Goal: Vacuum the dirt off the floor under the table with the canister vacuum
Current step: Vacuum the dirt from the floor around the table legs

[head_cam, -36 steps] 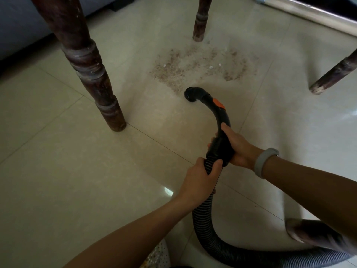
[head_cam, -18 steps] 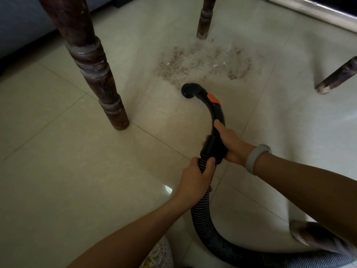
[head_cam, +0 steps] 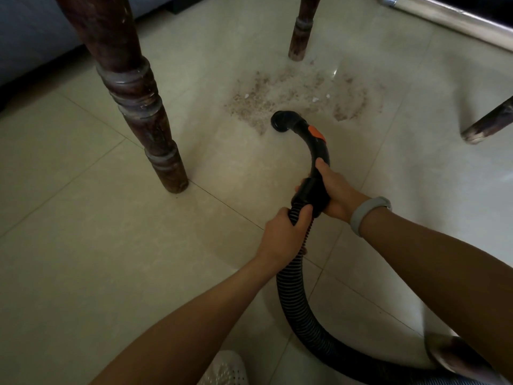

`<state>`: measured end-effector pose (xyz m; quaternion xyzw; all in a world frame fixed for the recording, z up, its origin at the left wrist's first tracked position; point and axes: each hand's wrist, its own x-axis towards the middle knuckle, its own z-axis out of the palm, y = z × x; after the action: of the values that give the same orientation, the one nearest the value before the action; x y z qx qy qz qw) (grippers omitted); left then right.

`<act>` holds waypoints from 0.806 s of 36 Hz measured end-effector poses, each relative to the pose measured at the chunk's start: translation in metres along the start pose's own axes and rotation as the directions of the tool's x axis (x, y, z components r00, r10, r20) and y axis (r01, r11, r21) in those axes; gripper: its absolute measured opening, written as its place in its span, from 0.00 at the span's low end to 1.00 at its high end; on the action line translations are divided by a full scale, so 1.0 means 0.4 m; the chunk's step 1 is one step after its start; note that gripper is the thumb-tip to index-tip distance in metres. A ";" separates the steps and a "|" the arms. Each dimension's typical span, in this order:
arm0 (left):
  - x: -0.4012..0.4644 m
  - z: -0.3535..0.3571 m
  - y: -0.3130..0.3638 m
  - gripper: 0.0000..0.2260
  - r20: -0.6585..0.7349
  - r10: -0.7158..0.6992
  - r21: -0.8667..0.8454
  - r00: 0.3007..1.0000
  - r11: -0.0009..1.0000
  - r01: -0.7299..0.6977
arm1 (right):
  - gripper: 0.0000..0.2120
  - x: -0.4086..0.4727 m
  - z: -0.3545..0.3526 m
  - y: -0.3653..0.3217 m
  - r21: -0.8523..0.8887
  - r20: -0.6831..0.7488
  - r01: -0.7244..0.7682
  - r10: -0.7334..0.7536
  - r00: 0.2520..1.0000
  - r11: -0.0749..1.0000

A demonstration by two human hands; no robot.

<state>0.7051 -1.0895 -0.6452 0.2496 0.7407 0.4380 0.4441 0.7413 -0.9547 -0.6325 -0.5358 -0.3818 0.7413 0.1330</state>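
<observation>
Black ribbed hose (head_cam: pixel 295 298) snakes across the pale tile floor (head_cam: pixel 83 259) from bottom right, up to the curved handle pipe (head_cam: pixel 319 151) w/ its orange slider (head_cam: pixel 316 132). Both hands on it. Left hand (head_cam: pixel 283 237) wraps the ribbed part just below the cuff, fingers curled right round. Right hand (head_cam: pixel 337 195) grips the handle at the cuff, thumb up along the pipe, grey wristband (head_cam: pixel 366 215) on that arm. No wand or floor head fitted as far as I can see, just the open nozzle end (head_cam: pixel 281 122).

Nozzle mouth sits at the near edge of the dirt patch (head_cam: pixel 299 95), pointing left and down; can't tell if it touches the tile. Patch lies under the table, between the thick turned leg (head_cam: pixel 133 101) at left, the far leg (head_cam: pixel 301 29) and a third leg (head_cam: pixel 488 126) at right. Brown grit w/ a few white crumbs in it, spread wide.

Progress, my read: barely started. Nearly all the grit looks in place; tile right by the nozzle looks a bit barer, but that could be how it was spilled. Left to do: work the mouth across the whole patch, esp. the far side by the back leg and the right-hand streak. Canister itself not in view, so no telling if it's running. Metal tube (head_cam: pixel 449 20) lies top right, well apart.
</observation>
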 end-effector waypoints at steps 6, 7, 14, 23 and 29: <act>0.047 -0.021 0.016 0.18 -0.014 -0.011 0.006 1.000 1.000 0.011 | 0.18 0.030 0.029 -0.029 0.034 -0.016 0.004 -0.004 1.000 0.999; 0.051 -0.023 0.018 0.18 -0.019 -0.011 0.005 1.000 1.000 0.011 | 0.17 0.033 0.033 -0.031 0.039 -0.013 0.002 -0.001 1.000 0.999; 0.039 -0.022 0.012 0.18 -0.007 -0.027 0.008 1.000 1.000 0.027 | 0.18 0.034 0.030 -0.026 -0.001 0.010 -0.014 0.014 1.000 1.000; -0.008 -0.011 -0.009 0.17 0.012 -0.015 0.018 1.000 1.000 0.015 | 0.17 0.007 0.007 0.007 -0.015 0.032 -0.041 0.041 0.999 0.999; -0.036 0.000 -0.014 0.18 0.030 0.000 0.043 1.000 0.999 -0.002 | 0.18 -0.008 -0.020 0.026 0.035 0.063 -0.078 0.076 0.995 0.996</act>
<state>0.7123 -1.1031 -0.6437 0.2659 0.7431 0.4185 0.4493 0.7520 -0.9604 -0.6387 -0.5242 -0.3507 0.7692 0.1025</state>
